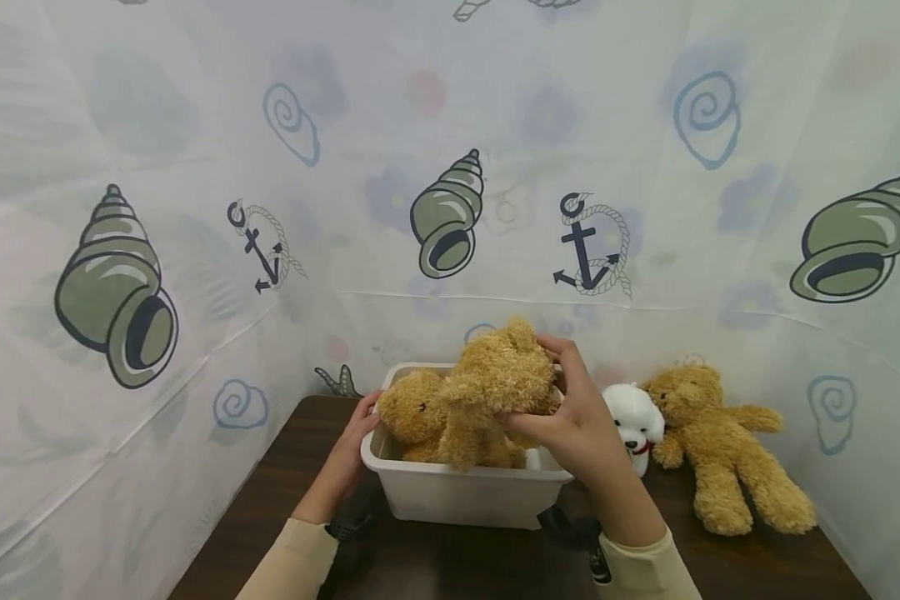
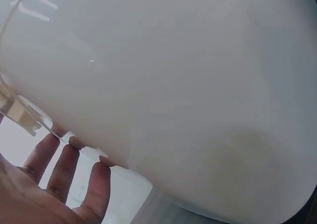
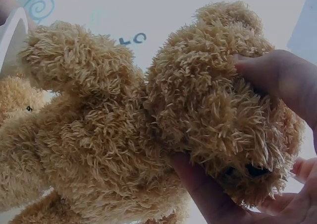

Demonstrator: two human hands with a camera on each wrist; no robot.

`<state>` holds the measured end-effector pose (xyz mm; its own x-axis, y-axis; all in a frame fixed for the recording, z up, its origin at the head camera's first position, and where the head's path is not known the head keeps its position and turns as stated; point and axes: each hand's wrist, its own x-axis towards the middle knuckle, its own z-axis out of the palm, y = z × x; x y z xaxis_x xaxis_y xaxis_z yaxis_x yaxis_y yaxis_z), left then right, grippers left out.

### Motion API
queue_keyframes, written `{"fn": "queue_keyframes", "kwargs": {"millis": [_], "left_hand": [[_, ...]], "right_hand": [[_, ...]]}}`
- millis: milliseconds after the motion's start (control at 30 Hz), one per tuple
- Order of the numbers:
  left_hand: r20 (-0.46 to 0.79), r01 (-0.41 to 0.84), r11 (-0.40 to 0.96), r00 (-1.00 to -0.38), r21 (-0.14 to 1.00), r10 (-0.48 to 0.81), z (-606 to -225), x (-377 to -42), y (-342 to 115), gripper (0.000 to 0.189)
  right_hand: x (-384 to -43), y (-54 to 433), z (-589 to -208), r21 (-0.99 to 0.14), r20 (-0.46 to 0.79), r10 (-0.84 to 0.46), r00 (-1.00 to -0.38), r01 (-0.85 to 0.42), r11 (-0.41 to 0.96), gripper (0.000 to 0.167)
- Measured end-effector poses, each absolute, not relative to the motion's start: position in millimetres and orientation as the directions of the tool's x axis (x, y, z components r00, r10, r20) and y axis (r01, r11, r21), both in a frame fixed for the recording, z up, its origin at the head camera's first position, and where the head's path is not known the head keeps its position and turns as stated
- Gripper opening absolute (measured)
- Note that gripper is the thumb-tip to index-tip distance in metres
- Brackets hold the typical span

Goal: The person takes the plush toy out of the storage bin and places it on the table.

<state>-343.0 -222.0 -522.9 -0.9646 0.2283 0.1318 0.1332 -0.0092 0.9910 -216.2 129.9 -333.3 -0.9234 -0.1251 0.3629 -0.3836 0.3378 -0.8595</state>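
Note:
A white plastic bin [image 1: 465,492] stands on the table with a tan teddy bear [image 1: 412,408] inside it. At the bin's left rim is my left hand [image 1: 351,442], holding that side; in the left wrist view its fingertips [image 2: 101,172] touch the bin's outer wall [image 2: 173,85]. My right hand [image 1: 581,417] grips a second tan teddy bear [image 1: 502,375] by the head, over the bin. In the right wrist view thumb and fingers spread around the held bear's head [image 3: 203,95], its body stretching left.
To the bin's right, a white plush dog [image 1: 632,417] with a red collar sits beside another tan teddy bear [image 1: 720,442], which lies on the dark brown table [image 1: 270,500]. A patterned cloth wall [image 1: 345,208] encloses the table behind and at the sides.

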Motion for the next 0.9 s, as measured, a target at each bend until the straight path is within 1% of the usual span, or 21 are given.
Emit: {"fn": "queue_keyframes", "kwargs": {"millis": [100, 333, 600, 733, 900], "left_hand": [[0.137, 0.138, -0.011, -0.960, 0.990, 0.243, -523.0, -343.4, -221.5, 0.056], [0.132, 0.128, -0.031, -0.965, 0.991, 0.225, -524.9, -344.6, -222.2, 0.056], [0.129, 0.126, -0.031, -0.964, 0.992, 0.232, -525.4, -344.0, -221.4, 0.055], [0.134, 0.133, -0.022, -0.964, 0.991, 0.230, -524.3, -343.7, -219.6, 0.056], [0.138, 0.137, -0.022, -0.965, 0.990, 0.223, -522.8, -344.3, -217.5, 0.056]], "right_hand": [[-212.0, 133.6, -335.6, -0.861, 0.369, -0.097, -0.924, -0.379, 0.340, 0.105], [-206.0, 140.2, -340.9, -0.872, 0.401, -0.059, -0.914, -0.401, 0.283, 0.105], [-184.8, 150.1, -335.9, -0.839, 0.502, 0.013, -0.865, -0.483, 0.253, 0.105], [-176.4, 154.4, -328.7, -0.825, 0.534, 0.034, -0.845, -0.511, 0.242, 0.108], [-167.6, 163.1, -323.6, -0.799, 0.569, 0.076, -0.819, -0.529, 0.288, 0.113]]}}
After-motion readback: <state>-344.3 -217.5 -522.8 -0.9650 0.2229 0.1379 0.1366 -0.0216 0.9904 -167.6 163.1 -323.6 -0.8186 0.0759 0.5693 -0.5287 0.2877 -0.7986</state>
